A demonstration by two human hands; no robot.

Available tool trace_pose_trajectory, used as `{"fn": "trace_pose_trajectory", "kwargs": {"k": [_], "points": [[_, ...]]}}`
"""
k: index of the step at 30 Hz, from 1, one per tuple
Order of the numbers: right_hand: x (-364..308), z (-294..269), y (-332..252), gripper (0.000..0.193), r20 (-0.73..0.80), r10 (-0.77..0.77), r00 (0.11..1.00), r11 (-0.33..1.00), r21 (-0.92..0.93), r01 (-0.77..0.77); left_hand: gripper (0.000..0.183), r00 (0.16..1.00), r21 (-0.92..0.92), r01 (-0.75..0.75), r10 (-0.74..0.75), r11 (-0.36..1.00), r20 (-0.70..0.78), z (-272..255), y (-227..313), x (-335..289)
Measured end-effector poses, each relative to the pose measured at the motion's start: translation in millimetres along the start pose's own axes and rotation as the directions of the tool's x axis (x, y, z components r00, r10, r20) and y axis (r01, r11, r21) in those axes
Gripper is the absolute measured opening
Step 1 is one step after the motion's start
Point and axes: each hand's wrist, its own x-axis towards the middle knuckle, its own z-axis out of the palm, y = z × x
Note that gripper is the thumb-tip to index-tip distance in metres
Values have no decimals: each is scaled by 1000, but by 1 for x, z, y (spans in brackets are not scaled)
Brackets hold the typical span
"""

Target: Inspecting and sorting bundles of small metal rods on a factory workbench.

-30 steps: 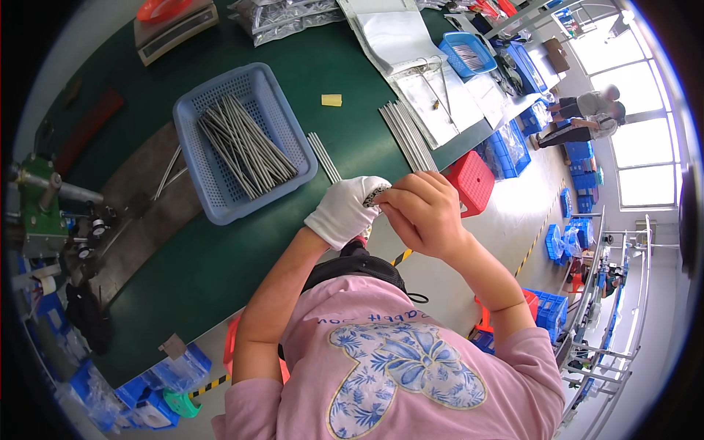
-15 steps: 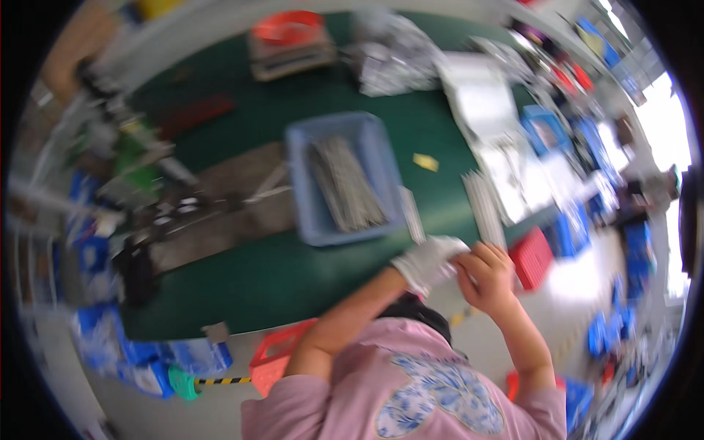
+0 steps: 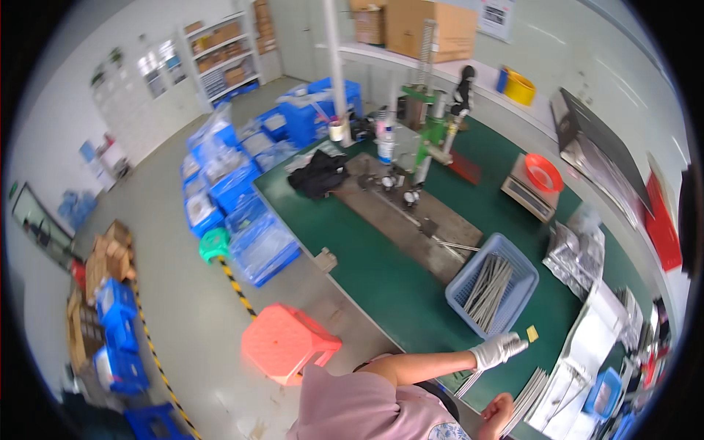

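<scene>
My left hand (image 3: 500, 350) wears a white glove and reaches over the green table beside the near corner of a blue plastic basket (image 3: 456, 292). Its fingers are stretched toward a small yellow slip (image 3: 532, 334), with nothing visible in them. Long thin grey metal rods (image 3: 490, 293) lie in a bundle inside the basket. Bare and with curled fingers, my right hand (image 3: 498, 412) is low in the picture, next to a row of pale rods (image 3: 529, 394); what it holds, if anything, is hidden. A few more rods (image 3: 469, 383) lie under my left wrist.
On the table (image 3: 367, 293) stand a green hand press (image 3: 433, 139), a metal plate with dial gauges (image 3: 400, 202) and a scale with a red bowl (image 3: 543, 174). Plastic bags (image 3: 576, 249) lie at the right. A red stool (image 3: 286, 341) and blue crates (image 3: 264, 242) occupy the floor.
The view has swung left, bringing the floor and shelves into sight. My hands, close together before, are now apart: the left is beside the basket, the right by the rods.
</scene>
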Motion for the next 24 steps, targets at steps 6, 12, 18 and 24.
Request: {"fn": "trace_pose_trajectory", "kwargs": {"k": [6, 12, 18, 24], "points": [[28, 3, 37, 25, 564, 225, 795, 938, -346, -21, 30, 634, -509, -353, -199, 785, -747, -33, 44, -6], [53, 50, 41, 46, 618, -166, 768, 920, -183, 346, 31, 432, -703, -640, -611, 310, -663, -72, 20, -47], [29, 65, 26, 41, 457, -548, 700, 768, -56, 638, 43, 445, -855, -449, -765, 260, -466, -72, -31, -70], [-13, 78, 1, 7, 295, -631, 718, 580, -435, 689, 30, 567, -998, 20, -822, 62, -40, -60, -59, -63]]}}
